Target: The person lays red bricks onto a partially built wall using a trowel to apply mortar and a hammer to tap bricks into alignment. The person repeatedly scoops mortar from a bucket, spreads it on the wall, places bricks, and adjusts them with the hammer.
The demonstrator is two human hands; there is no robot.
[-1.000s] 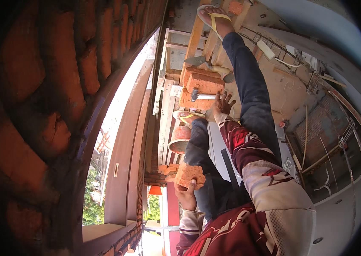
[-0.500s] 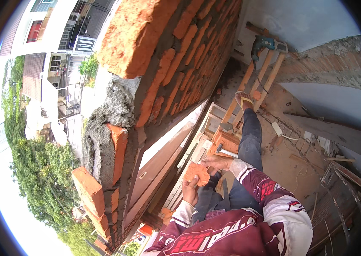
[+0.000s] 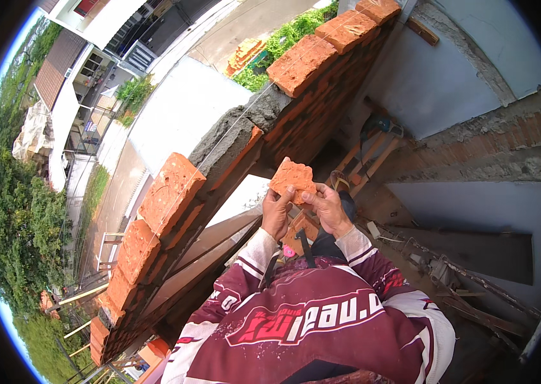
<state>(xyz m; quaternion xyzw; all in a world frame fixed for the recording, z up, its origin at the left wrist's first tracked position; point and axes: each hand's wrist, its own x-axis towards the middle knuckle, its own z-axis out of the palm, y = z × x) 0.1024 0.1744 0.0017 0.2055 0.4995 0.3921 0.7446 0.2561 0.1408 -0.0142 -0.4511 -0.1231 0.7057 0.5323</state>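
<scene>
Both hands grip a broken piece of orange brick (image 3: 293, 179) with a rough, jagged edge, held up in front of my chest. My left hand (image 3: 276, 211) pinches its lower left side with the thumb on the face. My right hand (image 3: 329, 209) clasps its right side, thumb also on top. Just beyond and to the left runs a brick wall top, where grey mortar (image 3: 232, 133) lies in a gap between laid bricks. A brick (image 3: 171, 192) sits on the near side of this gap, and another brick (image 3: 302, 65) on the far side.
A thin string (image 3: 245, 112) stretches along the wall top. Beyond the wall the ground drops to a street (image 3: 232, 32) and trees. A power drill (image 3: 376, 126) rests on wooden planks (image 3: 376, 155) at the far right. Stacked bricks (image 3: 301, 232) lie below my hands.
Both hands have raised the brick piece up toward the wall top. My view has swung so that more of the wall's top shows. The right hand now grips the piece more fully.
</scene>
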